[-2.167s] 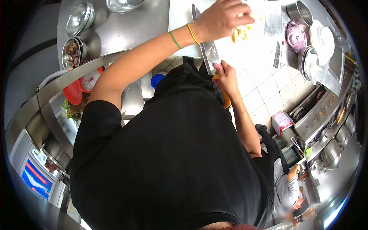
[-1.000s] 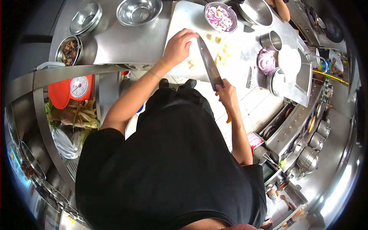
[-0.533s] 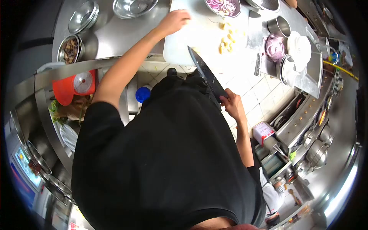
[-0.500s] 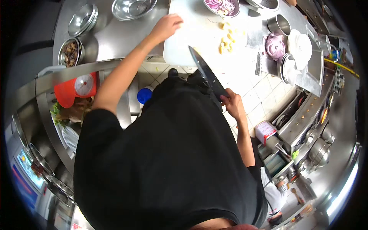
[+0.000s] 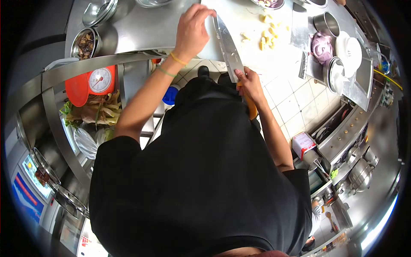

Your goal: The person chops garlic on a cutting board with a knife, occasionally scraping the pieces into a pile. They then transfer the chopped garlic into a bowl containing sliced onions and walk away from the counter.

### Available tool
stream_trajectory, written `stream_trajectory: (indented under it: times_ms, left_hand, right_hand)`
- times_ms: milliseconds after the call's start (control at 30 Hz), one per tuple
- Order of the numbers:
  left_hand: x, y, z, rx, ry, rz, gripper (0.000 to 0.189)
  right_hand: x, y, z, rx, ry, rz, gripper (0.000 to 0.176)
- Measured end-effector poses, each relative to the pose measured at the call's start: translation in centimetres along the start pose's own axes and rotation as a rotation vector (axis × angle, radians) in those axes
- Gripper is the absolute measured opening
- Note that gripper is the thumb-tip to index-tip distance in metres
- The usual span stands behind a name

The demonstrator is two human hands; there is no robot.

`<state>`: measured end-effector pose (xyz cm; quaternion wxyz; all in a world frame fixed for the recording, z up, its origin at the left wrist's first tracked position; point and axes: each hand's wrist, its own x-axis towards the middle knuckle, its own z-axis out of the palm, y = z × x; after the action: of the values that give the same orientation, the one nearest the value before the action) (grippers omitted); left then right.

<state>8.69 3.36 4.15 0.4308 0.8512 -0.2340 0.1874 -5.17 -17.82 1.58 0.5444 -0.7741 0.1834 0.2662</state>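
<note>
A knife [image 5: 227, 45] is gripped by the right hand [image 5: 249, 83], blade over the cutting board [image 5: 248, 17]. The left hand [image 5: 192, 28], fingers curled, hold unclear, is laid at the blade's nine o'clock; fingertips are best kept tucked.

We've got bright overhead light, and the board [image 5: 250, 19] past our right hand [image 5: 249, 84] is blown out white. The knife [image 5: 229, 47] glints; the steel counter [image 5: 141, 30] beside our left hand [image 5: 192, 30] glares softly. Below both hands our black shirt [image 5: 201, 180] swallows detail. Fisheye bends the edges, corners go black, rim smears soft.
</note>
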Motion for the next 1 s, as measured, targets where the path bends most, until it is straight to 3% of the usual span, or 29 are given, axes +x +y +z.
stream_trajectory:
  times_ms: [33, 67, 133, 167, 233, 267, 333, 367, 500, 567, 633, 700, 733, 767, 867, 933, 967, 1000]
  left_hand:
    - [1.2, 0.1, 0.0, 0.06, 0.085, 0.152, 0.031]
    - [1.7, 1.7, 0.6, 0.161, 0.106, 0.155, 0.022]
    - [4.0, 3.4, 2.6, -0.122, 0.075, 0.207, 0.02]
    - [5.7, 5.0, 2.1, -0.107, 0.046, 0.348, 0.018]
    - [6.2, 5.5, 4.4, -0.052, 0.052, 0.489, 0.032]
    - [5.6, 5.3, 5.8, -0.057, 0.049, 0.495, 0.032]
    - [1.1, 3.7, 9.7, 0.302, -0.084, 0.42, 0.038]
    - [-2.6, 0.1, 13.3, 0.186, -0.348, 0.291, 0.046]
    - [-2.1, 2.1, 11.9, 0.236, -0.369, 0.276, 0.051]
    - [-0.3, 1.6, 11.4, 0.272, -0.33, 0.272, 0.052]
    - [0.1, 1.4, 11.0, -0.098, 0.094, 0.078, 0.052]
    - [1.6, 0.2, 8.0, -0.2, 0.32, -0.003, 0.056]
    - [1.5, -1.2, 6.4, -0.234, 0.332, -0.079, 0.052]
    - [1.6, -0.8, 3.8, -0.277, 0.279, -0.119, 0.047]
    - [-3.3, -2.1, 0.6, -0.256, -0.336, -0.248, 0.051]
    - [-5.7, 0.6, 0.2, -0.197, -0.569, -0.305, 0.061]
    - [-6.6, 1.0, 1.1, -0.204, -0.554, -0.305, 0.061]
    - [-7.4, 1.4, 2.4, -0.131, -0.501, -0.184, 0.066]
  right_hand:
    - [0.2, 0.5, 0.1, 0.018, -0.025, -0.005, 0.039]
    - [0.2, 0.3, 0.2, 0.012, -0.017, 0.004, 0.04]
    - [0.3, 0.5, 0.3, -0.006, -0.013, 0.006, 0.04]
    - [0.4, 0.6, 0.2, -0.025, -0.004, 0.002, 0.04]
    - [0.4, 0.7, 0.5, -0.01, 0.013, -0.018, 0.04]
    - [0.5, 0.9, 0.5, -0.001, 0.027, -0.04, 0.04]
    - [1.0, 1.8, 0.7, 0.019, 0.009, -0.008, 0.04]
    - [1.1, 2.0, 0.9, 0.035, -0.016, 0.02, 0.04]
    - [1.2, 2.4, 0.6, 0.124, -0.052, 0.026, 0.036]
    - [1.5, 2.0, 0.3, 0.189, -0.081, 0.02, 0.035]
    - [1.2, 1.8, -0.5, 0.257, -0.113, 0.043, 0.034]
    - [0.6, 0.5, -2.5, 0.534, -0.341, 0.209, 0.036]
    - [0.3, 0.5, -3.3, 0.663, -0.453, 0.227, 0.039]
    - [0.1, 0.8, -3.9, 0.653, -0.455, 0.228, 0.039]
    - [0.1, 1.8, -5.7, 0.939, -0.624, 0.12, 0.041]
    - [-0.1, 1.5, -7.0, 0.914, -0.591, 0.132, 0.042]
    - [0.0, 1.4, -7.5, 0.886, -0.561, 0.133, 0.042]
    - [-0.2, 0.7, -7.8, 0.869, -0.56, 0.132, 0.042]
